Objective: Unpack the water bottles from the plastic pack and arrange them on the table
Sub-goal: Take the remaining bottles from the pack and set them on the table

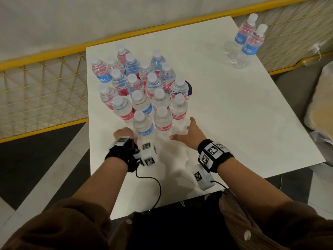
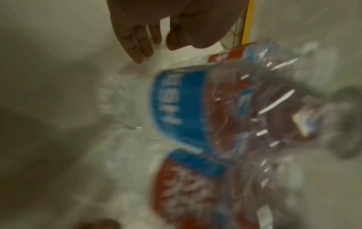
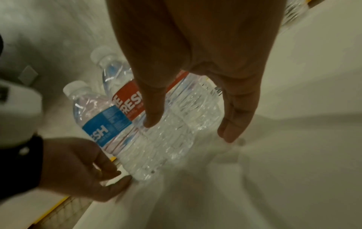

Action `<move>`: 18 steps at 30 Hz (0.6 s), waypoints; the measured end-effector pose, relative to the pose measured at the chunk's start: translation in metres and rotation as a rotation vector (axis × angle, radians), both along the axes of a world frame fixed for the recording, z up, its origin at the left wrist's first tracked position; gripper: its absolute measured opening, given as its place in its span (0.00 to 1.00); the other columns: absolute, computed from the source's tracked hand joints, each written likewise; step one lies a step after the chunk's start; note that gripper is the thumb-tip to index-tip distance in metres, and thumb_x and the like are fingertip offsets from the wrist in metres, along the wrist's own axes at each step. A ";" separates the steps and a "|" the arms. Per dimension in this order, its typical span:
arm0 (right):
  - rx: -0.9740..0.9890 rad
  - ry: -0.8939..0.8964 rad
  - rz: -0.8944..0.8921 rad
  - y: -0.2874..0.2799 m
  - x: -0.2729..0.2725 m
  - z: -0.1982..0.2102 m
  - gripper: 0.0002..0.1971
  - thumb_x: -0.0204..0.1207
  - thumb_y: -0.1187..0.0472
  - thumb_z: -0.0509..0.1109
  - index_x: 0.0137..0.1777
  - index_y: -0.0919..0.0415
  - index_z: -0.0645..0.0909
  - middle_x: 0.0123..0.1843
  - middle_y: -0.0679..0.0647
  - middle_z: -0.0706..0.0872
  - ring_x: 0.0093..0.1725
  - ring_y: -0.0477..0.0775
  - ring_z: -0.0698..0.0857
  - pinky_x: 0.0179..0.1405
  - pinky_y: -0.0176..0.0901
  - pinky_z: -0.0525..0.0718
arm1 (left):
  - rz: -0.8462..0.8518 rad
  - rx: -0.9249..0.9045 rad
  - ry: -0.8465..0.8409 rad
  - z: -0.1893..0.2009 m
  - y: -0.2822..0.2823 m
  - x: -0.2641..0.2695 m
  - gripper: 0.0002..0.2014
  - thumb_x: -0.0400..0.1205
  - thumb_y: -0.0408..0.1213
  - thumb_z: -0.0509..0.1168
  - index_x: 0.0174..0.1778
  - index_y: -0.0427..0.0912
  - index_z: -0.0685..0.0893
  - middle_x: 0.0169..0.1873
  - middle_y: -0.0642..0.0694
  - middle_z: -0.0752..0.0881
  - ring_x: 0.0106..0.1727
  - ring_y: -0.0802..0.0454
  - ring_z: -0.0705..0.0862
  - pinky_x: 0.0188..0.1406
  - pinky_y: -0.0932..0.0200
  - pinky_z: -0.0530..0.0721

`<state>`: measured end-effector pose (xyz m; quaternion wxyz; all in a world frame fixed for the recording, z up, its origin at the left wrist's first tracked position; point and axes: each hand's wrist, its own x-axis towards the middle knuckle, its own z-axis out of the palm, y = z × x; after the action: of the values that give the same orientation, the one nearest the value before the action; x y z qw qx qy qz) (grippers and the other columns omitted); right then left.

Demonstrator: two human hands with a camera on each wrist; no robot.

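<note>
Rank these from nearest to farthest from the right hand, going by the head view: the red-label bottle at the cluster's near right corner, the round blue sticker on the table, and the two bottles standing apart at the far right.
1. Red-label bottle, just ahead of the right hand.
2. Blue sticker, behind the cluster's right edge.
3. Pair of bottles, far right corner.

the red label (image 1: 178, 116) on a front bottle reads "re fresh", and the blue labels (image 1: 249, 48) on others show "fresh" partly cut off.

Left hand (image 1: 124, 135) curled (fingers pinched low), right hand (image 1: 193, 131) spread.
</note>
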<state>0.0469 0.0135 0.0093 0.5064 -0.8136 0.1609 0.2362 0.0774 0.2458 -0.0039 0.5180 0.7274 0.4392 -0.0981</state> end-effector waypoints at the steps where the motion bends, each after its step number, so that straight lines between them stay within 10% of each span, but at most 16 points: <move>1: -0.019 0.010 0.000 -0.005 -0.001 0.001 0.61 0.62 0.47 0.82 0.83 0.61 0.42 0.79 0.62 0.65 0.78 0.60 0.68 0.72 0.48 0.70 | 0.014 -0.009 0.021 0.006 -0.010 -0.010 0.18 0.83 0.39 0.60 0.69 0.39 0.74 0.67 0.39 0.78 0.70 0.40 0.76 0.68 0.53 0.73; 4: -0.017 -0.047 -0.008 -0.013 0.003 0.002 0.60 0.62 0.49 0.82 0.83 0.55 0.41 0.80 0.64 0.64 0.77 0.62 0.69 0.73 0.56 0.72 | -0.116 0.203 -0.091 0.004 -0.029 -0.024 0.23 0.76 0.24 0.61 0.68 0.33 0.71 0.65 0.32 0.76 0.64 0.35 0.78 0.61 0.52 0.74; 8: 0.076 -0.092 0.007 -0.004 0.008 0.009 0.59 0.65 0.56 0.82 0.83 0.54 0.39 0.80 0.59 0.65 0.75 0.60 0.71 0.72 0.55 0.74 | -0.417 0.247 -0.062 0.002 -0.042 -0.034 0.43 0.66 0.33 0.77 0.75 0.39 0.62 0.67 0.37 0.68 0.68 0.38 0.72 0.69 0.50 0.74; 11: 0.111 -0.144 -0.004 0.012 0.011 0.010 0.56 0.63 0.62 0.83 0.82 0.58 0.46 0.76 0.55 0.71 0.74 0.56 0.72 0.67 0.42 0.71 | -0.350 0.234 -0.060 0.011 -0.049 -0.026 0.47 0.65 0.39 0.80 0.75 0.40 0.61 0.69 0.37 0.68 0.71 0.40 0.68 0.69 0.48 0.73; 18: 0.104 -0.203 -0.003 0.016 0.006 0.015 0.60 0.57 0.56 0.85 0.82 0.54 0.45 0.75 0.55 0.73 0.75 0.58 0.71 0.75 0.58 0.70 | -0.030 0.173 -0.041 0.012 -0.063 -0.027 0.42 0.69 0.44 0.78 0.74 0.38 0.64 0.70 0.36 0.69 0.69 0.38 0.73 0.66 0.45 0.75</move>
<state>0.0531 0.0294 0.0241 0.5618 -0.8058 0.0975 0.1600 0.0505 0.1826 0.0078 0.4605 0.7778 0.4244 -0.0530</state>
